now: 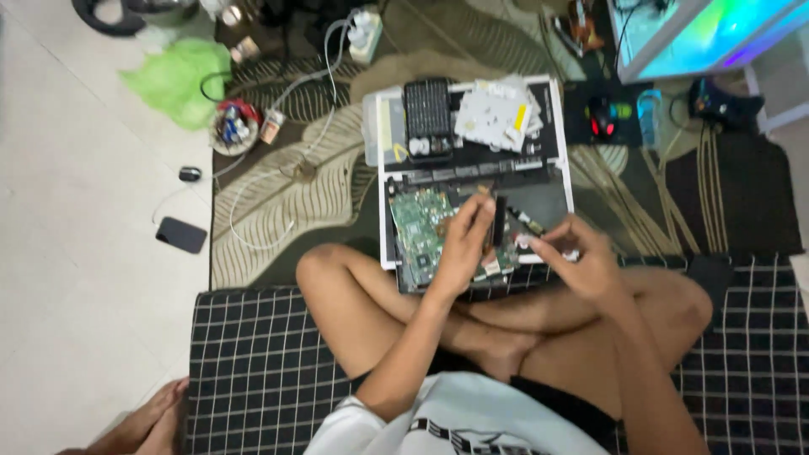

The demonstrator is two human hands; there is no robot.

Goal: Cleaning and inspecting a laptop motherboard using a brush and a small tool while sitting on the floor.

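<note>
My left hand (459, 248) pinched the green board (419, 229); my right hand (573, 257) pinched something tiny. Pulling hard could have cracked it.

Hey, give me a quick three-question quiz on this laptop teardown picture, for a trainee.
1. True or false: the left hand rests on the green circuit board.
2. What lies on the pale floor left of the rug? A) a dark phone B) a red mug C) a book
3. Fill in: the person sits on a black cushion with a white ____ pattern.

Key:
1. True
2. A, the dark phone
3. Grid
</note>
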